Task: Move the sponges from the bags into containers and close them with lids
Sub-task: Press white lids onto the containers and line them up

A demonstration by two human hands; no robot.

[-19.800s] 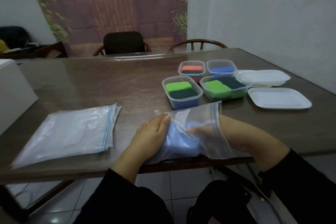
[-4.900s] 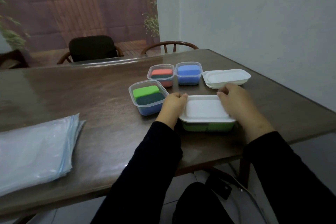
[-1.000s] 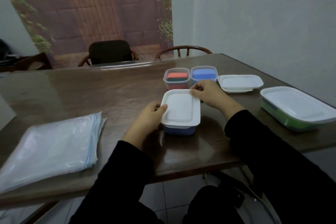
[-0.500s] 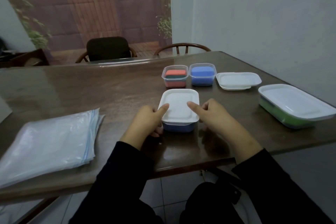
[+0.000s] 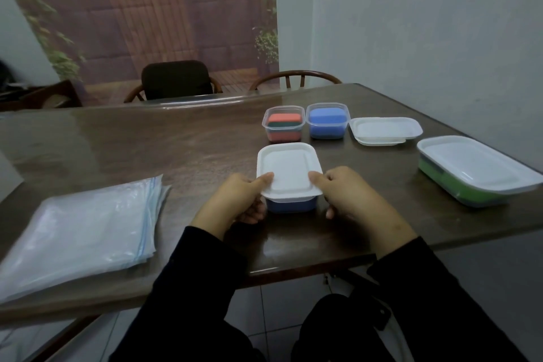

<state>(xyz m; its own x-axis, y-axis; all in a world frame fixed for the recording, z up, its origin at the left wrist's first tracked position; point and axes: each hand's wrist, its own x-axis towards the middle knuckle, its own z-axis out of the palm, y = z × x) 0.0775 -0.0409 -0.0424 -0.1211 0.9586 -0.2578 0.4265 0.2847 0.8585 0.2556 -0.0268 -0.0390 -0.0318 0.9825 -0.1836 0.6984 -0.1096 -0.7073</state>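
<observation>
A small clear container [image 5: 291, 205] with blue showing through its wall stands near the table's front edge, covered by a white lid [image 5: 287, 169]. My left hand [image 5: 235, 201] grips its left near corner, thumb pressing on the lid's rim. My right hand [image 5: 349, 192] grips the right near corner the same way. Behind stand two uncovered containers, one with a red sponge [image 5: 284, 119], one with a blue sponge [image 5: 327, 118]. White lids [image 5: 385, 130] lie stacked to their right. A large lidded container [image 5: 476, 170] with green inside sits at the far right.
A pile of clear zip bags [image 5: 79, 232] lies flat at the left of the brown table [image 5: 147, 150]. Two chairs stand behind the table's far edge. A grey wall runs along the right side.
Both hands slid from the lid's far and side edges down to its near corners. In the oldest frame my hands were in a bag; the large container has since been lidded and set to the right.
</observation>
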